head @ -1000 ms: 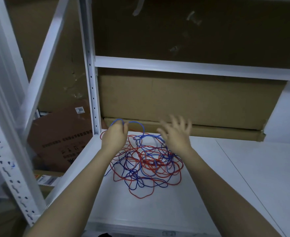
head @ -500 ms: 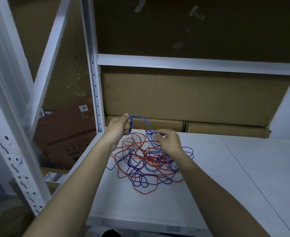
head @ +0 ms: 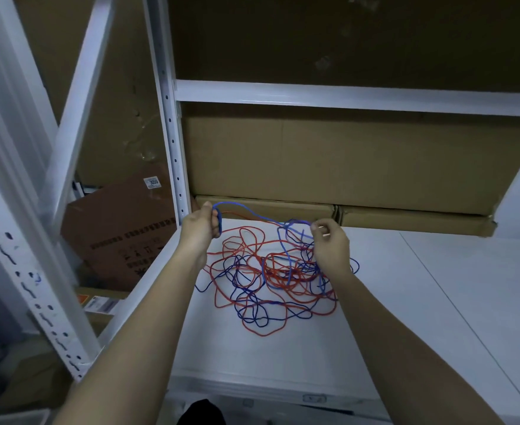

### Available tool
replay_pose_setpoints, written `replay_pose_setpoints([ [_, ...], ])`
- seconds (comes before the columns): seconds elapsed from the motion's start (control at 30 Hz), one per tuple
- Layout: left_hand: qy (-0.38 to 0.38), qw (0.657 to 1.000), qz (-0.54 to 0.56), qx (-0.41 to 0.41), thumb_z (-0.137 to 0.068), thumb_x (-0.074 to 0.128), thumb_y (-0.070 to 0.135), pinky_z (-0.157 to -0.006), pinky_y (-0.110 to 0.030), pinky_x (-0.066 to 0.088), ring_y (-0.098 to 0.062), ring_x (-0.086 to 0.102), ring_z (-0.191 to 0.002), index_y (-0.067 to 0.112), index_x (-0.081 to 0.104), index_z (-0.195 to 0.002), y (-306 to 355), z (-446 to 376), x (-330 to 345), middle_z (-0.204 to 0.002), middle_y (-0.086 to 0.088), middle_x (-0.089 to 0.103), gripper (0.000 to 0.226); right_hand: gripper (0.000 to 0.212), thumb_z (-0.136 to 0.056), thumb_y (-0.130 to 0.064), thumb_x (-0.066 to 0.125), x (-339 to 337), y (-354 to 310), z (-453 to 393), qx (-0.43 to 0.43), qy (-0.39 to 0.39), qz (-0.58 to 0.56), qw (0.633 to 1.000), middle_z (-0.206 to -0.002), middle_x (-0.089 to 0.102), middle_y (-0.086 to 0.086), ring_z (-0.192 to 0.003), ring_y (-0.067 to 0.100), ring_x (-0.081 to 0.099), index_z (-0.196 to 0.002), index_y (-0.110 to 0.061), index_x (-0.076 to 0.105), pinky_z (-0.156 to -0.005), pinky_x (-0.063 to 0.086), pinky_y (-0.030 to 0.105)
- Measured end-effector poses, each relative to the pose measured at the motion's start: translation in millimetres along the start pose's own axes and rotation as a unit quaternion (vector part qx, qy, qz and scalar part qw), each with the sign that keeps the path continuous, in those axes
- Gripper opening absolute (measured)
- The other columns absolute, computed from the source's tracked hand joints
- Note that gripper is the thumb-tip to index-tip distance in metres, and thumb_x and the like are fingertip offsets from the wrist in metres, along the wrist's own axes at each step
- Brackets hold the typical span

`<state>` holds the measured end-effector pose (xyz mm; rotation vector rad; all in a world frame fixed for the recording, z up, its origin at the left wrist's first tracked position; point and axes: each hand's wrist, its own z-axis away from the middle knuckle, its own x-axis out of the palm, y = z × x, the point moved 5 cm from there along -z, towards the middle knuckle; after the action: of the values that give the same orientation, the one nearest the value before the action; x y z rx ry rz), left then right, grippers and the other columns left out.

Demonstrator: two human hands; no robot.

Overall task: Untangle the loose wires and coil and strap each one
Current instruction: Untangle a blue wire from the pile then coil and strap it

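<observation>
Left hand (head: 199, 228), centre-left of frame, fingers curled round a small loop of the blue wire (head: 254, 216). Right hand (head: 329, 245), just right of centre, pinches the same blue wire between thumb and fingertips; the strand runs raised between the two hands, sagging a bit toward the right hand. Under and between the hands, a loose tangle of blue wire and red wire (head: 258, 331) lies on the white shelf (head: 436, 302), centre of frame, loops crossing each other; which wire lies on top cannot be told in most spots. Long flat cardboard boxes (head: 412, 222) lie at the back of the shelf, a bigger cardboard sheet (head: 344, 157) behind them. White perforated shelf upright (head: 172, 142) in upper centre-left. Brown printed carton (head: 120, 231) leans at left, beyond the shelf edge.
</observation>
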<state>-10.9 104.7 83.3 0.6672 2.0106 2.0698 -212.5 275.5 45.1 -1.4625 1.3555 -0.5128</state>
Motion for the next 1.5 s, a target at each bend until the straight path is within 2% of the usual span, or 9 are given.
replay_pose_setpoints([
  [0.17, -0.035, 0.998, -0.027, 0.036, -0.104, 0.04, 0.027, -0.048, -0.021, 0.03, -0.007, 0.029, -0.038, 0.015, 0.047, -0.066, 15, 0, 8, -0.044, 0.009, 0.035, 0.041, 0.052, -0.089, 0.007, 0.043, 8, -12, 8, -0.174, -0.12, 0.2, 0.957, -0.126, 0.047, 0.008, -0.115, 0.024, 0.041, -0.135, -0.016, 0.052, -0.088, 0.038, 0.029],
  [0.37, -0.075, 0.989, -0.094, 0.086, -0.104, 0.037, 0.026, -0.054, -0.02, 0.031, -0.006, 0.028, -0.04, 0.015, 0.043, -0.062, 27, 14, 28, -0.04, 0.01, 0.032, 0.044, 0.04, -0.095, -0.005, 0.046, 20, -61, 3, -0.211, -0.166, 0.133, 0.954, -0.137, 0.052, 0.007, -0.129, 0.023, 0.038, -0.133, -0.011, 0.055, -0.104, 0.03, 0.027],
  [0.5, -0.094, 0.989, -0.068, 0.094, -0.104, 0.037, 0.027, -0.056, -0.021, 0.032, -0.006, 0.028, -0.043, 0.014, 0.044, -0.065, 32, 20, 35, -0.043, 0.01, 0.032, 0.042, 0.029, -0.1, -0.029, 0.047, 46, -63, 11, -0.165, -0.266, 0.123, 0.942, -0.118, 0.066, 0.002, -0.11, 0.017, 0.057, -0.117, -0.014, 0.065, -0.086, 0.042, 0.027],
  [0.67, -0.179, 0.978, -0.037, 0.097, -0.105, 0.031, 0.029, -0.057, -0.021, 0.03, -0.008, 0.024, -0.045, 0.012, 0.045, -0.072, 43, 25, 38, -0.045, 0.01, 0.027, 0.04, 0.027, -0.103, -0.027, 0.039, 34, -74, -6, -0.077, -0.091, -0.117, 0.986, -0.068, 0.056, -0.006, -0.064, 0.005, 0.056, -0.078, -0.029, 0.051, -0.062, 0.04, 0.018],
  [0.77, -0.265, 0.962, 0.03, 0.063, -0.106, 0.028, 0.028, -0.06, -0.023, 0.026, -0.008, 0.022, -0.045, 0.009, 0.045, -0.074, 42, 31, 44, -0.046, 0.008, 0.028, 0.041, 0.021, -0.101, -0.03, 0.041, 32, -89, -20, -0.092, -0.009, -0.121, 0.988, -0.088, 0.061, 0.001, -0.078, 0.012, 0.055, -0.091, -0.025, 0.058, -0.066, 0.04, 0.022],
  [1.07, -0.194, 0.941, 0.276, 0.035, -0.106, 0.027, 0.026, -0.055, -0.018, 0.039, -0.007, 0.038, -0.045, 0.004, 0.055, -0.096, 51, 8, 45, -0.052, 0.007, 0.044, 0.037, 0.034, -0.102, -0.027, 0.041, 76, -84, 26, -0.289, -0.3, 0.19, 0.889, -0.088, 0.059, 0.005, -0.082, 0.018, 0.054, -0.134, -0.024, 0.053, -0.073, 0.045, 0.034],
  [1.13, -0.129, 0.966, 0.215, 0.067, -0.106, 0.026, 0.024, -0.063, -0.018, 0.042, -0.005, 0.05, -0.049, 0.007, 0.058, -0.094, 49, -2, 43, -0.061, 0.008, 0.061, 0.038, 0.038, -0.102, -0.023, 0.043, 69, -78, 35, -0.263, -0.287, 0.116, 0.914, -0.067, 0.053, -0.011, -0.062, 0.0, 0.049, -0.139, -0.026, 0.048, -0.056, 0.037, 0.014],
  [1.3, -0.07, 0.979, -0.074, 0.174, -0.107, 0.021, 0.023, -0.082, -0.013, 0.042, 0.001, 0.061, -0.076, 0.019, 0.06, -0.097, 37, -1, 54, -0.089, 0.009, 0.066, 0.041, 0.019, -0.099, -0.025, 0.048, 55, -54, 50, -0.163, -0.294, 0.017, 0.942, -0.054, 0.048, -0.01, -0.043, 0.003, 0.039, -0.109, -0.023, 0.063, -0.046, 0.03, 0.016],
  [1.5, -0.162, 0.822, -0.469, 0.279, -0.104, 0.03, 0.032, -0.051, -0.032, 0.031, -0.023, 0.053, -0.062, 0.018, 0.037, -0.091, 2, 3, 64, -0.071, -0.002, 0.055, 0.02, 0.023, -0.094, -0.013, 0.051, 32, -56, 46, -0.202, -0.239, 0.02, 0.949, -0.055, 0.054, -0.01, -0.043, 0.013, 0.039, -0.094, -0.033, 0.063, -0.043, 0.03, 0.023],
])
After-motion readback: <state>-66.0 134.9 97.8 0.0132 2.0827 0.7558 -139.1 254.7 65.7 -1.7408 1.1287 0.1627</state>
